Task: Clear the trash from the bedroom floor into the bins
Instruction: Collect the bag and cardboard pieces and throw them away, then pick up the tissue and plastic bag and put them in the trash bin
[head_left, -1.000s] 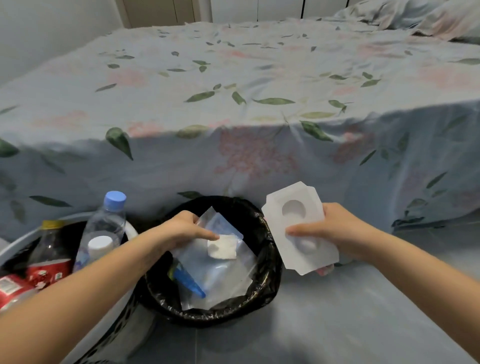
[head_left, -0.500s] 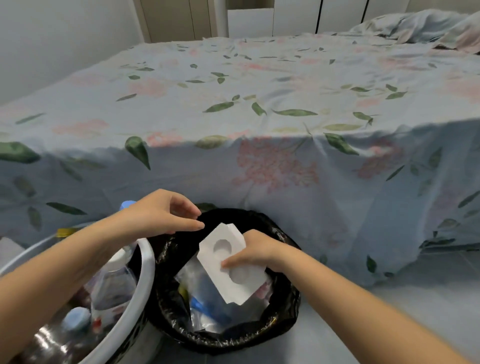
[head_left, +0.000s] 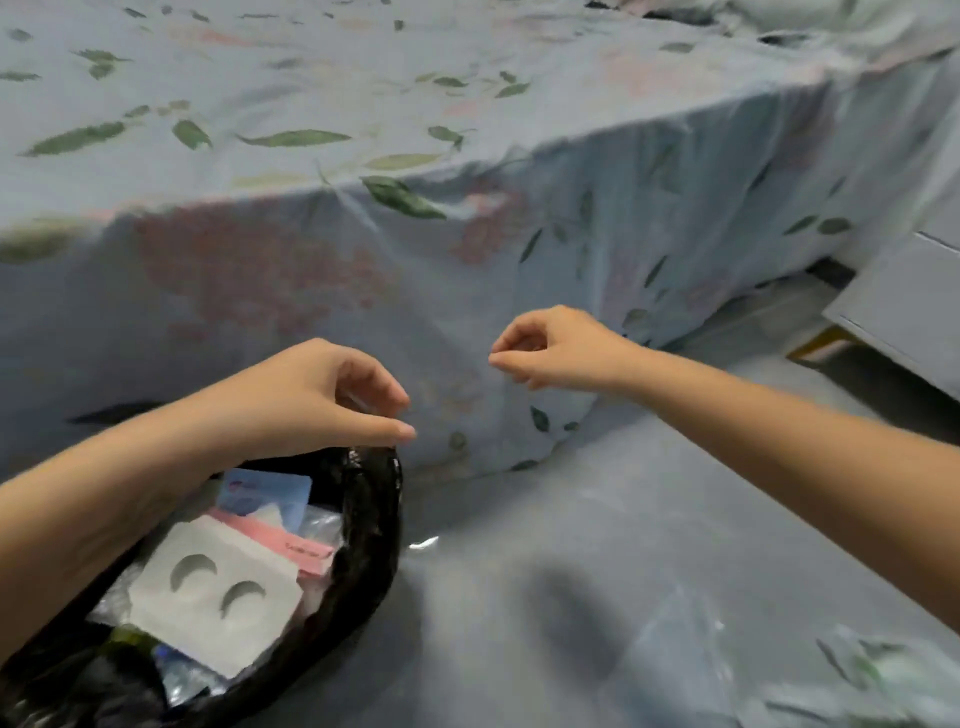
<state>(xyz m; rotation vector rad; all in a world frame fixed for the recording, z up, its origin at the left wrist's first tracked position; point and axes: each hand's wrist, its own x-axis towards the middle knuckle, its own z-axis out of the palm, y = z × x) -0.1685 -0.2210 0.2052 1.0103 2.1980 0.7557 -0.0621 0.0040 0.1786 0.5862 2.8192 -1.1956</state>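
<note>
A bin lined with a black bag (head_left: 363, 525) sits at the lower left. Inside it lies a white card insert (head_left: 208, 597) with two round cut-outs, on top of pink and blue packets and clear plastic. My left hand (head_left: 317, 395) hovers over the bin's far rim, fingers loosely curled, holding nothing. Further right my right hand (head_left: 550, 348) hangs in front of the bed's side, fingertips pinched loosely with nothing between them. A clear plastic bag (head_left: 685, 644) lies flat on the grey floor at the lower right.
The bed with its leaf-and-flower sheet (head_left: 467, 156) fills the upper view, the sheet hanging to the floor. A grey cabinet (head_left: 904, 291) stands at the right edge. More leaf-print fabric or plastic (head_left: 862, 675) shows at the bottom right corner.
My right hand let go of the white card insert, which now lies in the black-lined bin, and drew away to the right. The view swung right; the white basket of bottles left the frame.
</note>
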